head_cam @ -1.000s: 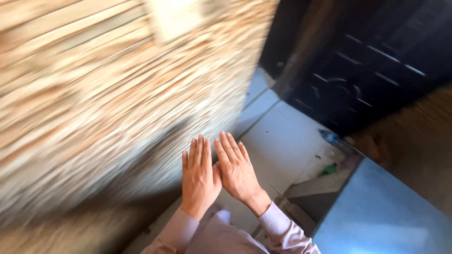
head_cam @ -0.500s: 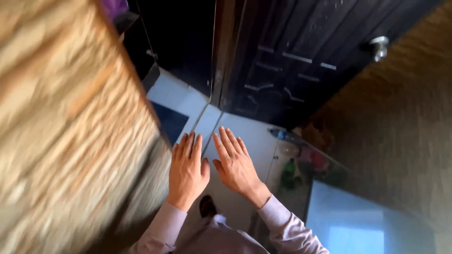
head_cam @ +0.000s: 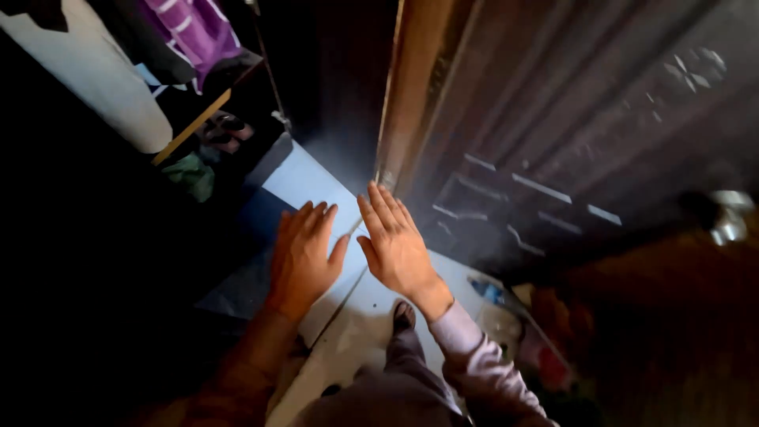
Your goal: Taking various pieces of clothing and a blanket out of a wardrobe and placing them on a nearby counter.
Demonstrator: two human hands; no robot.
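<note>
My left hand (head_cam: 303, 257) and my right hand (head_cam: 393, 241) are held out flat in front of me, side by side, palms down and fingers together and straight. Neither holds anything. They hover over a pale tiled floor (head_cam: 304, 180) at a doorway. Just beyond my right hand stands a dark panelled door (head_cam: 553, 134), open, with its wooden edge (head_cam: 411, 87) closest to my fingertips. My foot (head_cam: 404, 316) shows below the hands.
A metal door knob (head_cam: 729, 221) sticks out at the right. Purple cloth (head_cam: 198, 32) hangs at the upper left above a low shelf with shoes (head_cam: 221, 130). A plastic bottle (head_cam: 489, 292) and red items (head_cam: 549, 348) lie by the door's foot. The left side is dark.
The view has swung right, from a brick wall to the open door and the dark room beyond. My hands have kept the same flat, side-by-side pose.
</note>
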